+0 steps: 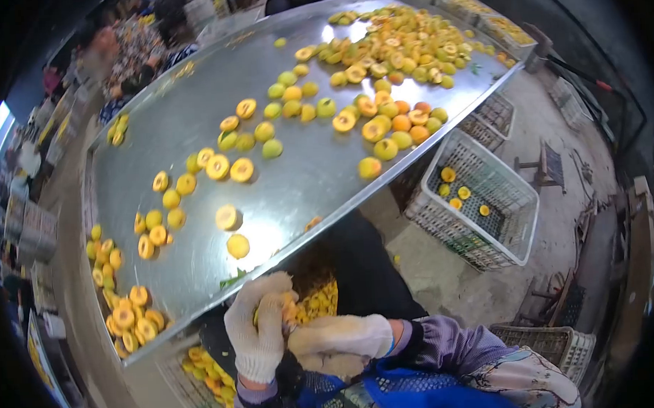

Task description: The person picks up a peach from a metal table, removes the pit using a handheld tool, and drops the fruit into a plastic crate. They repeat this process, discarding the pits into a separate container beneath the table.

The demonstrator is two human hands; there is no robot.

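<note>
Both of my hands wear whitish knitted gloves and meet low in the view, just off the near edge of the metal table [192, 122]. My left hand [258, 327] is closed round a yellow-orange peach piece [288, 308], mostly covered by the fingers. Against it presses my right hand [340, 342], its fingers curled in; whatever it grips is hidden. Behind the hands, a heap of yellow peach pieces [321, 300] shows between dark-clad legs. On the tabletop lie peach halves [217, 166] and whole peaches [272, 148], with a large pile [400, 40] at the far right.
A grey plastic crate [464, 145] with several peach halves stands on the floor at right. Another crate [175, 371] of peaches sits at lower left, below the table corner. Full crates [505, 30] line the table's far right end. Other people [162, 62] are beyond the table.
</note>
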